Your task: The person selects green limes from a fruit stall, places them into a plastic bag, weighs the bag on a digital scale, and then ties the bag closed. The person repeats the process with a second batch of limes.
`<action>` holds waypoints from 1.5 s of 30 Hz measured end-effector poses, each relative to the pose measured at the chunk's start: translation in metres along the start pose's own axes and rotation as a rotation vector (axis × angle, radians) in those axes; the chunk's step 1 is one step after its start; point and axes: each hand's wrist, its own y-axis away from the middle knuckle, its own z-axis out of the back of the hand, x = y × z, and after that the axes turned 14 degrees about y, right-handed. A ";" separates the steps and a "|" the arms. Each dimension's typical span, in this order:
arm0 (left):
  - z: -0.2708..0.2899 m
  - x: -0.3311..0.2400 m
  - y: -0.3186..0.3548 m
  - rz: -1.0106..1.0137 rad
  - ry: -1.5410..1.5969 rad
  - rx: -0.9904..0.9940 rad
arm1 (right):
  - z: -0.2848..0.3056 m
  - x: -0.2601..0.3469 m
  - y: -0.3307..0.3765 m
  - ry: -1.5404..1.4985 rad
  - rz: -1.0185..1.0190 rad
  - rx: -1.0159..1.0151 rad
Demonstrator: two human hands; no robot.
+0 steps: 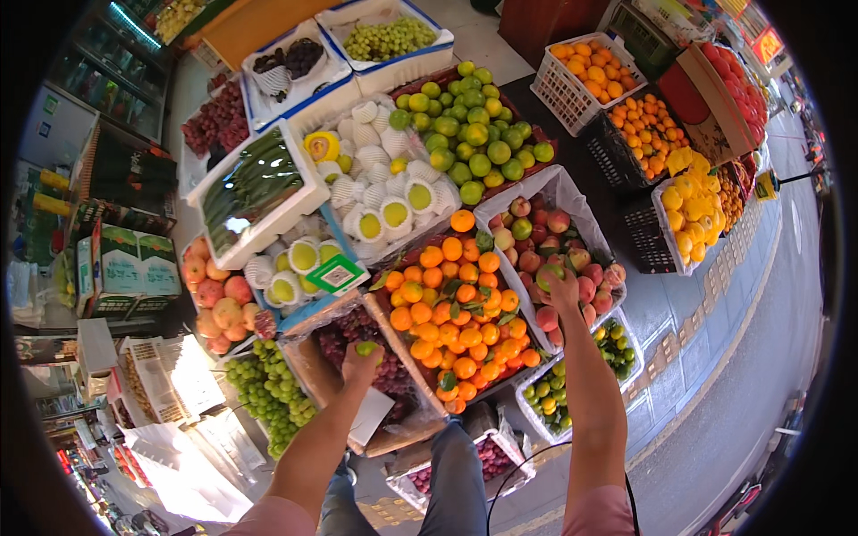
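My left hand (361, 362) is closed around a small green fruit (366, 348), held above a box of dark red grapes (375, 357). My right hand (561, 288) grips a green and red fruit (550, 272) inside a plastic-lined crate of peaches (572, 259). Between my arms lies a box of oranges with green leaves (451, 313).
Crates of green citrus (469, 134), netted pale fruit (375, 179), green grapes (268, 384), red apples (214, 295), small limes (572, 375) and yellow and orange fruit (688, 196) surround the stall. Paving and road (760, 357) run on the right. My legs (447, 482) stand below.
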 end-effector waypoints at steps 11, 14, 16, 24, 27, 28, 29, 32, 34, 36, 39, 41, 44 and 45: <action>-0.104 -0.015 -0.121 -0.822 -0.319 -0.165 | -0.066 0.086 -0.112 0.220 0.286 0.056; -0.108 -0.002 -0.132 -0.766 -0.160 -0.195 | -0.081 0.102 -0.129 0.216 0.315 0.092; -0.107 0.004 -0.140 -0.752 -0.136 -0.238 | -0.091 0.116 -0.139 0.284 0.328 0.102; -0.098 0.012 -0.158 -0.842 -0.065 -0.163 | -0.145 0.163 -0.172 0.390 0.350 0.137; -0.096 0.014 -0.161 -0.900 -0.140 -0.178 | -0.170 0.184 -0.186 0.415 0.385 0.102; -0.095 0.015 -0.161 -0.895 -0.135 -0.165 | -0.178 0.192 -0.190 0.455 0.406 0.031; -0.094 0.015 -0.162 -0.892 -0.140 -0.157 | -0.184 0.199 -0.193 0.553 0.524 -0.019; -0.093 0.016 -0.162 -0.876 -0.152 -0.136 | -0.199 0.222 -0.201 0.877 0.751 -0.097; -0.092 0.016 -0.162 -0.897 -0.181 -0.139 | -0.206 0.231 -0.202 1.009 0.768 -0.095; -0.092 0.014 -0.163 -0.931 -0.194 -0.149 | -0.212 0.237 -0.202 1.108 0.812 -0.133; -0.092 0.013 -0.164 -0.987 -0.205 -0.157 | -0.222 0.247 -0.207 1.272 0.818 -0.158; -0.093 0.013 -0.166 -0.945 -0.195 -0.143 | -0.231 0.258 -0.215 1.231 0.888 -0.171; -0.092 0.015 -0.166 -0.960 -0.201 -0.150 | -0.258 0.269 -0.227 1.199 0.830 -0.061; -0.092 0.015 -0.167 -0.945 -0.242 -0.159 | -0.270 0.269 -0.230 1.269 0.865 -0.041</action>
